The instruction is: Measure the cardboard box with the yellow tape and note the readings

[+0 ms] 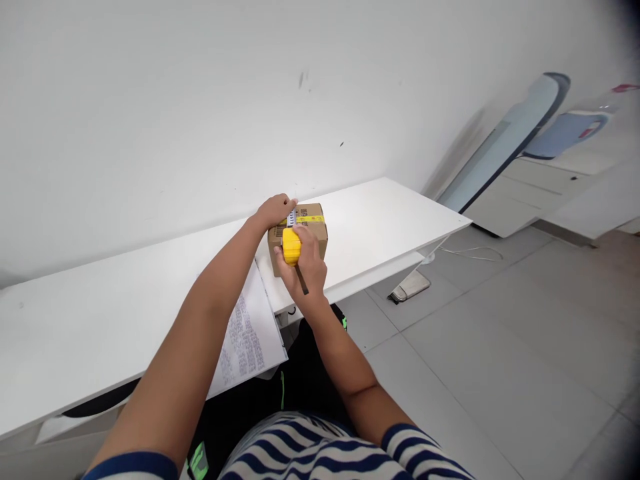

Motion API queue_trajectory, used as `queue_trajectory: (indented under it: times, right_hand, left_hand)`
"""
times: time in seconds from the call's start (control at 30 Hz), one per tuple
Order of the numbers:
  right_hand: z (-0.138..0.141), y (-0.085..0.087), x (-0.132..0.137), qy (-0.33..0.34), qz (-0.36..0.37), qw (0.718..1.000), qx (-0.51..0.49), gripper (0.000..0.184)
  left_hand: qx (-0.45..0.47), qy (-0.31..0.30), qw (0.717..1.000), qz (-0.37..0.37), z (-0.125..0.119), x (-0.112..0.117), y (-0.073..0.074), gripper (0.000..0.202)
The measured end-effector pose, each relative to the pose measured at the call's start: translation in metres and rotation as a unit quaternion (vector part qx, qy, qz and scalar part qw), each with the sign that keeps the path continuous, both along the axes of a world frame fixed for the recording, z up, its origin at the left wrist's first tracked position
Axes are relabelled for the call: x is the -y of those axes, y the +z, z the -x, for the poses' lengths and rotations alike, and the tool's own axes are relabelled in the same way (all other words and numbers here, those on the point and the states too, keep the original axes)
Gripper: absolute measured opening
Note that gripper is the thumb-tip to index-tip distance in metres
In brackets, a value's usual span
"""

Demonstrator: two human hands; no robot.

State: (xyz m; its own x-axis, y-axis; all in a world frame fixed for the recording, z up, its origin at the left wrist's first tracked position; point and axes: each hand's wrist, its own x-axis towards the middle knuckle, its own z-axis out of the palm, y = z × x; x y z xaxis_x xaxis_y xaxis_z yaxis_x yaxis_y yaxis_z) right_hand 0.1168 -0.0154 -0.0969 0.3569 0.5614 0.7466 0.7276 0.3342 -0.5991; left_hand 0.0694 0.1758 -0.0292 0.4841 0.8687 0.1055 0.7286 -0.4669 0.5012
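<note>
A small brown cardboard box with printed marks and a band of yellow tape sits on the white table. My right hand is wrapped round a yellow tape measure at the box's near side, its dark strap hanging down. A short pale strip with markings, which looks like the blade, runs over the box top from the case towards my left hand. That hand is closed at the box's far left edge, its thumb by the strip's end. Its other fingertips are partly hidden.
A sheet of handwritten paper lies at the table's front edge, partly behind my left forearm. The white table runs along the wall. An ironing board leans at the right, near a white cabinet. A flat grey object lies on the floor.
</note>
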Motion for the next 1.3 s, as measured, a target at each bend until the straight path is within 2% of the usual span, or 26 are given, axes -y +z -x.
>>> queue_trajectory:
  times: [0.1,0.17,0.23,0.3,0.4,0.47,0.5,0.57,0.6,0.67,0.7,0.73,0.77,0.8,0.87,0.93,1.03,1.13,1.2,1.3]
  right_hand:
    - [0.000,-0.009,-0.006,-0.005,-0.032,0.999,0.005,0.050]
    - [-0.005,-0.022,-0.006,-0.001,-0.069,0.998,0.002,0.051]
    - [-0.015,-0.039,0.000,0.009,-0.113,0.993,-0.023,0.050]
    - [-0.026,-0.054,0.014,0.012,-0.149,0.985,-0.082,0.051]
    - [-0.038,-0.064,0.042,0.010,-0.175,0.966,-0.193,0.060]
    - [-0.043,-0.061,0.059,0.005,-0.208,0.956,-0.208,0.055]
    - [-0.044,-0.059,0.064,-0.004,-0.233,0.952,-0.199,0.052]
    - [-0.045,-0.057,0.071,-0.030,-0.273,0.945,-0.176,0.049]
    - [-0.044,-0.058,0.073,-0.040,-0.274,0.945,-0.177,0.049]
    - [-0.043,-0.061,0.075,-0.056,-0.230,0.945,-0.224,0.051]
    - [-0.043,-0.063,0.075,-0.067,-0.197,0.941,-0.265,0.053]
    - [-0.042,-0.064,0.076,-0.079,-0.166,0.933,-0.309,0.056]
    - [-0.042,-0.065,0.077,-0.092,-0.141,0.921,-0.351,0.059]
    - [-0.042,-0.065,0.077,-0.100,-0.122,0.909,-0.386,0.061]
    - [-0.044,-0.064,0.078,-0.090,-0.093,0.891,-0.435,0.061]
    - [-0.047,-0.061,0.077,-0.066,-0.081,0.880,-0.463,0.058]
    - [-0.053,-0.056,0.070,-0.056,-0.088,0.861,-0.498,0.059]
    - [-0.057,-0.050,0.061,-0.053,-0.089,0.840,-0.533,0.065]
    - [-0.056,-0.044,0.058,-0.043,-0.086,0.834,-0.543,0.066]
    - [-0.052,-0.035,0.060,-0.030,-0.095,0.841,-0.531,0.063]
  left_hand:
    - [0.007,0.006,1.000,-0.021,-0.001,0.000,0.001,0.036]
    - [0.077,0.029,0.992,-0.094,0.002,0.013,0.007,0.027]
    - [0.178,0.040,0.965,-0.189,0.007,0.042,0.016,0.018]
    - [0.247,0.016,0.944,-0.216,0.013,0.088,0.025,0.015]
    - [0.297,-0.054,0.946,-0.121,0.019,0.165,0.029,0.021]
    - [0.298,-0.095,0.950,-0.013,0.018,0.199,0.026,0.026]
    - [0.288,-0.110,0.951,0.038,0.016,0.208,0.023,0.029]
    - [0.247,-0.137,0.955,0.088,0.011,0.209,0.016,0.042]
    - [0.218,-0.149,0.962,0.070,0.009,0.202,0.013,0.047]
    - [0.137,-0.159,0.977,-0.043,0.008,0.179,0.007,0.046]
    - [0.086,-0.152,0.979,-0.107,0.009,0.166,0.005,0.045]
    - [0.029,-0.134,0.979,-0.153,0.012,0.152,0.003,0.053]
    - [-0.026,-0.113,0.978,-0.174,0.017,0.139,0.001,0.070]
    - [-0.071,-0.093,0.978,-0.171,0.024,0.128,-0.002,0.086]
    - [-0.102,-0.061,0.983,-0.140,0.041,0.113,-0.011,0.092]
    - [-0.035,-0.007,0.990,-0.137,0.060,0.109,-0.025,0.082]
    - [0.148,0.093,0.978,-0.115,0.077,0.123,-0.053,0.068]
    - [0.253,0.097,0.960,-0.069,0.082,0.141,-0.083,0.066]
    - [0.273,0.095,0.957,-0.028,0.084,0.148,-0.101,0.063]
    - [0.283,0.092,0.953,0.057,0.087,0.152,-0.123,0.058]
